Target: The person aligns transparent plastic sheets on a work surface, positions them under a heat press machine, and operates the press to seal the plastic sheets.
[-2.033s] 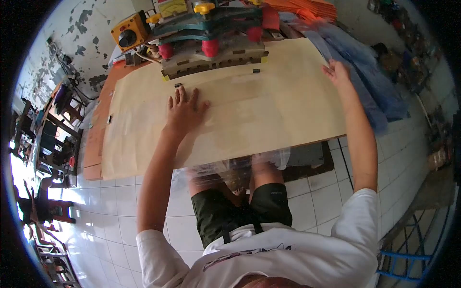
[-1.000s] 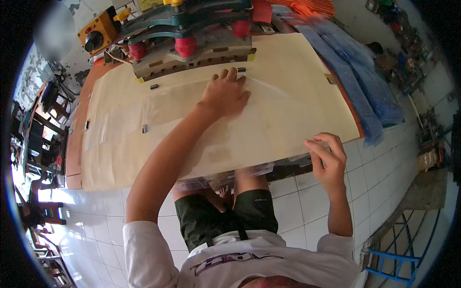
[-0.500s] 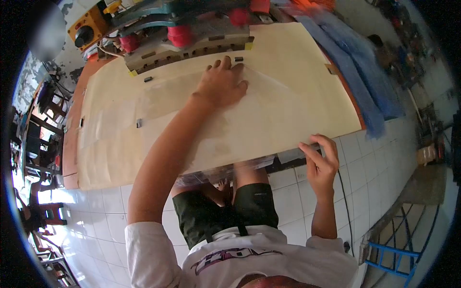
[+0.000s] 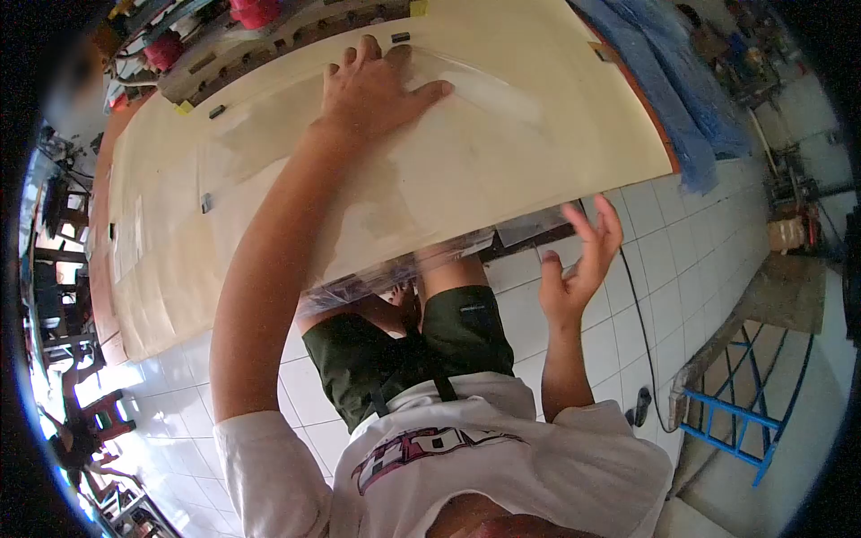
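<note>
My left hand [image 4: 372, 94] lies palm down on a cream-coloured sheet [image 4: 502, 161] that covers the worktable, its fingers spread and thumb out to the right. Beneath and beside it is what looks like a clear plastic film [image 4: 484, 81], faint against the cream surface. Just beyond the fingertips sits a small dark block [image 4: 400, 38]. Another dark block [image 4: 217, 111] is farther left, and a small grey piece [image 4: 205, 203] lies left of my forearm. My right hand [image 4: 581, 264] hangs in the air by the table's near edge, fingers apart, with nothing in it.
A machine with red cylindrical parts [image 4: 254, 11] and a metal bar [image 4: 278, 49] stands at the table's far side. Blue plastic sheeting [image 4: 668, 99] drapes over the right edge. A blue metal frame [image 4: 735, 412] stands on the floor at right, near a black cable [image 4: 639, 327].
My right hand has come away from the sheet's near edge, and its fingers have spread. My left hand stays flat near the same dark block. The whole view has shifted.
</note>
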The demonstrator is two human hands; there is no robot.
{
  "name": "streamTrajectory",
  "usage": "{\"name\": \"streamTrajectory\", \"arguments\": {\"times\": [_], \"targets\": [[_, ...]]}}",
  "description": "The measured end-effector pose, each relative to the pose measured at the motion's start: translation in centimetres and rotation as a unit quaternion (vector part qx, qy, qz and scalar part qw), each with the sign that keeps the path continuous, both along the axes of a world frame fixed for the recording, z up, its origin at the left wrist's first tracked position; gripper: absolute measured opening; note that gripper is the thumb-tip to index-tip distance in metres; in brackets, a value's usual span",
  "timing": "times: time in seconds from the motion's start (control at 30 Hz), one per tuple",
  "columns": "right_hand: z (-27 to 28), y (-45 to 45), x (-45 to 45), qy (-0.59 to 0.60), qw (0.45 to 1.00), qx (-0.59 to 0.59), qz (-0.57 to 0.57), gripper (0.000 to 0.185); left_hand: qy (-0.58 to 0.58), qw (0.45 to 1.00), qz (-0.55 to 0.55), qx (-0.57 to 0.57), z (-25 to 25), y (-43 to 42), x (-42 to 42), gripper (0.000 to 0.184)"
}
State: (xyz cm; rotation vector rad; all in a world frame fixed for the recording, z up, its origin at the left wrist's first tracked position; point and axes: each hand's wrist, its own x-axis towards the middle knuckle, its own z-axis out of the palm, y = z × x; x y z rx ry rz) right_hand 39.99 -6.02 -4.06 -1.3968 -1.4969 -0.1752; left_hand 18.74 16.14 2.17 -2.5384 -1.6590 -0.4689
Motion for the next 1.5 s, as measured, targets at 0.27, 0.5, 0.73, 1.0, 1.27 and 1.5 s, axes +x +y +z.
{"name": "streamTrajectory", "arguments": {"times": [0.27,0.5,0.73,1.0,1.27,1.5], "targets": [[-2.9,-1.4,-1.2,0.633,0.68,-0.162,0.334,0.045,-0.005,0.999,0.007,0.035,-0.9,0.3,0.0,0.079],[-1.8,-0.9,-3.9,0.702,0.544,-0.23,0.398,0.058,-0.029,0.999,-0.007,0.028,-0.8,0.6,-0.2,0.084],[0.1,-0.6,-3.8,0.621,0.653,-0.252,0.352,0.045,-0.026,0.999,-0.002,0.033,-0.8,0.5,-0.1,0.084],[0.9,0.0,-4.5,0.624,0.682,-0.289,0.248,0.028,-0.037,0.998,0.008,0.058,-0.8,0.1,0.1,0.08],[0.4,0.2,-4.6,0.624,0.687,-0.273,0.255,0.034,-0.077,0.992,0.002,0.101,-1.1,0.1,0.1,0.073],[0.0,0.5,-4.4,0.646,0.683,-0.254,0.227,0.049,-0.036,0.997,-0.049,0.037,0.0,-0.2,0.1,0.061]]}}
